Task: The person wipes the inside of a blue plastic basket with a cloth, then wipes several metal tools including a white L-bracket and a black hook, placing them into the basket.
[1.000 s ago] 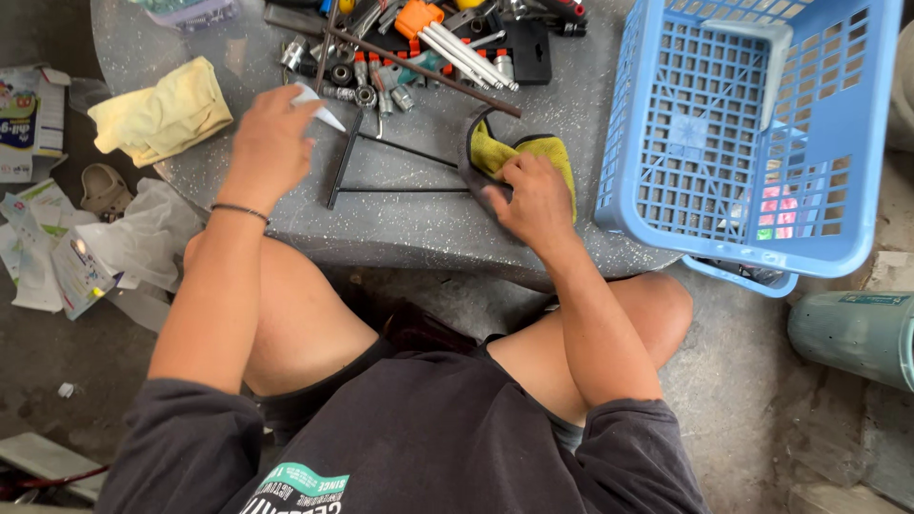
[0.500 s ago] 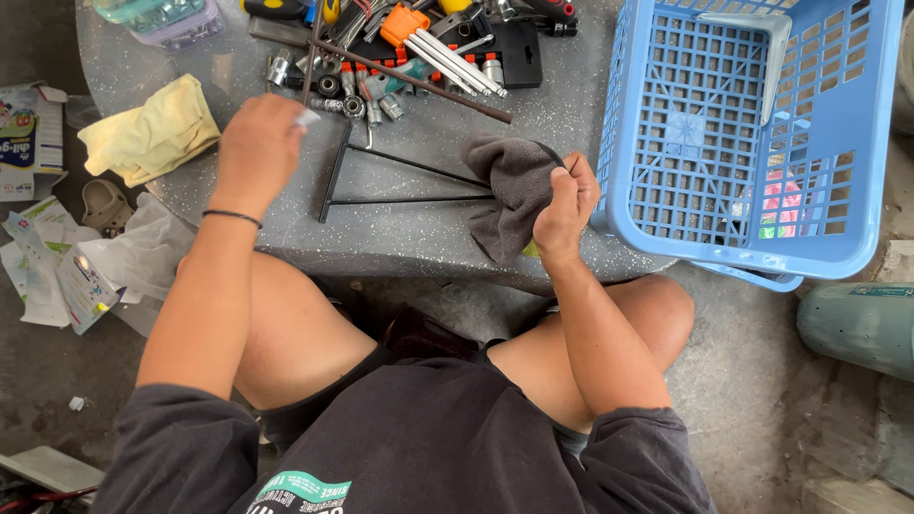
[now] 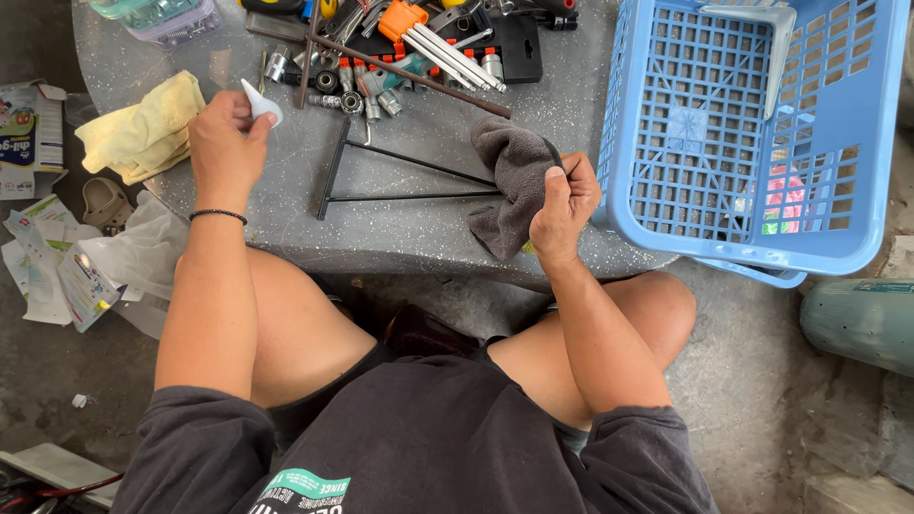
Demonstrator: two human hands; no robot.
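Observation:
My left hand (image 3: pixel 224 143) is closed around a small white cone-tipped object (image 3: pixel 259 101), held just above the grey speckled table (image 3: pixel 238 224) near its left side. My right hand (image 3: pixel 564 202) grips a dark grey cloth (image 3: pixel 514 181) that is wrapped around the pointed end of a black triangular metal rod frame (image 3: pixel 381 176). The frame lies flat on the table between my two hands, its short bar toward the left hand.
A blue plastic basket (image 3: pixel 762 133) stands at the right. Sockets, hex keys and a long rod (image 3: pixel 409 57) are strewn along the far edge. A yellow cloth (image 3: pixel 143 133) hangs at the left edge. Papers and a sandal (image 3: pixel 103 202) lie on the floor.
My right hand has lifted the cloth, turned from its yellow side to its grey side, and bunched it over the frame's tip. My left hand has drawn back off the frame with the white object.

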